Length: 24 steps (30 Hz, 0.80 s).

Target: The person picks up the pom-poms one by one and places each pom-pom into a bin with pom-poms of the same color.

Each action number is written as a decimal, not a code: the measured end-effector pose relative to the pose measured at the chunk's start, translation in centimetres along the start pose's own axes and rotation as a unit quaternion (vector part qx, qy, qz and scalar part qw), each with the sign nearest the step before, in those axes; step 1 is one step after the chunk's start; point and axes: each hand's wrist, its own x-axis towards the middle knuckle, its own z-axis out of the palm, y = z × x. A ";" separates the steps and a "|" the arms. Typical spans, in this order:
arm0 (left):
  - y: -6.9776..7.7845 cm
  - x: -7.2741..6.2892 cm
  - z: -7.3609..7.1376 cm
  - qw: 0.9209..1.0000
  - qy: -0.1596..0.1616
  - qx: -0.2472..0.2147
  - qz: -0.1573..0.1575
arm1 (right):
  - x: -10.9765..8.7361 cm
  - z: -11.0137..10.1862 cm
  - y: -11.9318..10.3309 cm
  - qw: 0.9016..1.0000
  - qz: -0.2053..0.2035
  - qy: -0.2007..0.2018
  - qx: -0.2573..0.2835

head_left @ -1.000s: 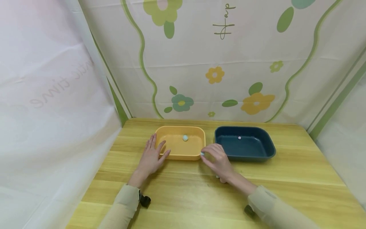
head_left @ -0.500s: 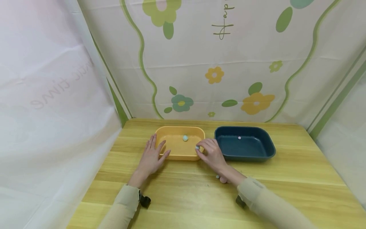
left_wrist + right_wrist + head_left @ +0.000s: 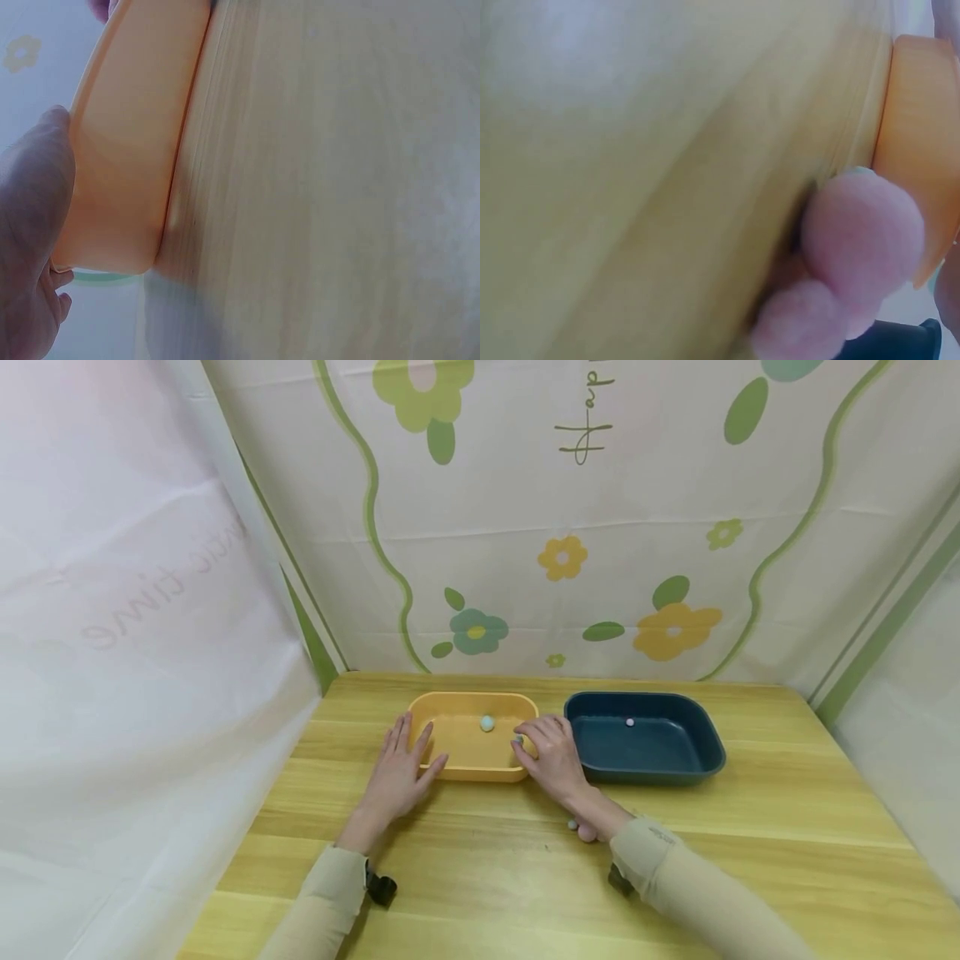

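My left hand (image 3: 393, 779) rests with spread fingers over the left end of a yellow tray (image 3: 457, 753); in the left wrist view its thumb touches the rim. Over the tray's right end, my right hand (image 3: 557, 760) pinches a small light blue pom-pom (image 3: 518, 740) between thumb and fingers. A larger pale blue pom-pom (image 3: 487, 723) lies inside the yellow tray. Below the right wrist, on the table, sit a pink pom-pom (image 3: 587, 833) and a small pale one (image 3: 572, 824). Up close, the right wrist view shows fuzzy pink pom-poms (image 3: 864, 232) bunched together.
A dark blue tray (image 3: 648, 758) stands just right of the yellow one, holding a small pink pom-pom (image 3: 629, 722). Both trays are near the back edge of the wooden table (image 3: 480, 877), before a flowered cloth (image 3: 480, 502).
My right hand has moved left and away from me with the light blue pom-pom, from the yellow tray's front right corner to over its inside. The left hand has stayed put.
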 end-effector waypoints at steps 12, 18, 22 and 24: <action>0.1 -0.2 0.1 1.000 0.007 -0.002 0.006 | -1.7 -3.3 -0.2 0.998 -0.044 0.012 0.030; 0.1 -0.1 -0.2 1.000 0.023 -0.003 0.013 | -3.2 -5.7 -0.4 0.996 -0.062 -0.002 0.068; 0.1 -0.2 -0.1 1.000 0.018 -0.002 0.013 | -4.3 -6.8 -0.6 0.994 -0.084 0.000 0.076; 0.0 -0.3 0.0 1.000 0.016 0.001 0.011 | -4.7 -7.2 -0.6 0.992 -0.091 -0.003 0.089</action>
